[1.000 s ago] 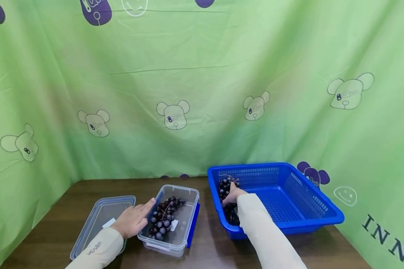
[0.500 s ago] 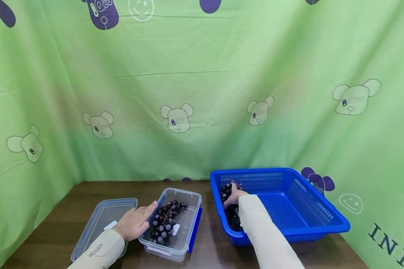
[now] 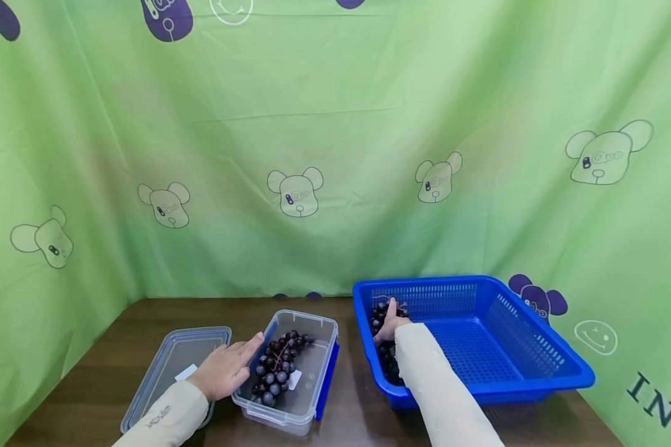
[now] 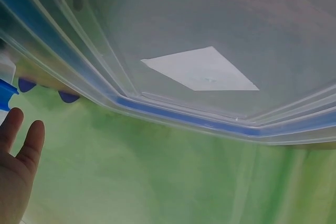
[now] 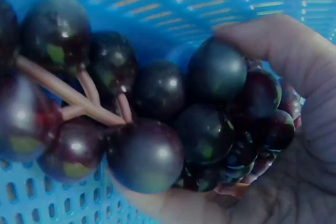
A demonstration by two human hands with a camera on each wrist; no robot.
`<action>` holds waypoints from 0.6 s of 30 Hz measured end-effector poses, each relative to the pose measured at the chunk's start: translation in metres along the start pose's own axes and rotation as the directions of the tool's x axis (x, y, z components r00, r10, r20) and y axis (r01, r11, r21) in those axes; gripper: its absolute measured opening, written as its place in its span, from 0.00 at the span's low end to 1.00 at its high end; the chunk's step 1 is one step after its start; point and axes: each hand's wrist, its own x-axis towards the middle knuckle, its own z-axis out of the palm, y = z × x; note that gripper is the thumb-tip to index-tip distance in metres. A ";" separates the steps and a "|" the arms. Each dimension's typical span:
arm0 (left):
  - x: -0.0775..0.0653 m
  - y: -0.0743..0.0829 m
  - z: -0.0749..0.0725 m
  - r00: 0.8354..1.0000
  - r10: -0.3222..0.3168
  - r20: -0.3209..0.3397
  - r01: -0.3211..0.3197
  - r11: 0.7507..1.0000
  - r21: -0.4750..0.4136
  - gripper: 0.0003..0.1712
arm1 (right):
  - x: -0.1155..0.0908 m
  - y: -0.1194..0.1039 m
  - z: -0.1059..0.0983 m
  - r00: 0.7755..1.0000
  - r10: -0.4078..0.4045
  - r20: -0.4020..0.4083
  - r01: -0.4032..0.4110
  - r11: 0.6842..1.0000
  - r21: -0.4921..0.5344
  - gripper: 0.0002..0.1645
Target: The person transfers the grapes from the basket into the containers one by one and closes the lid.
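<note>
My right hand [image 3: 390,328] is inside the blue plastic basket [image 3: 481,354], at its left end. In the right wrist view its thumb and fingers curl round a bunch of dark grapes [image 5: 147,153] with a pale stem. My left hand [image 3: 222,371] lies with straight fingers against the left side of a clear plastic container [image 3: 312,380]. Another bunch of grapes [image 3: 276,366] lies inside that container beside a white label. In the left wrist view, part of the left hand [image 4: 18,166] shows at the left edge, fingers extended.
Left of the container, the clear lid [image 3: 170,357] with a blue seal lies on the brown table [image 3: 128,335], partly under the left arm. A blue clip flap [image 3: 328,382] hangs at the container's right side. A green printed cloth [image 3: 346,136] hangs behind the table.
The right hand stays on the grapes in the basket, its upper digit now pointing up more. The left hand keeps its place at the container. The head view shifts slightly.
</note>
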 end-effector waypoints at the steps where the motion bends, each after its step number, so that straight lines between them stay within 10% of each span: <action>1: 0.000 0.000 -0.001 1.000 -0.001 -0.002 0.001 1.000 0.006 0.32 | 0.001 -0.001 0.000 1.000 0.003 0.006 -0.003 1.000 -0.003 0.71; 18: 0.001 0.003 -0.005 0.997 -0.061 0.048 0.063 0.997 -0.050 0.33 | 0.003 0.005 -0.004 0.994 -0.010 0.108 0.000 0.996 0.086 0.69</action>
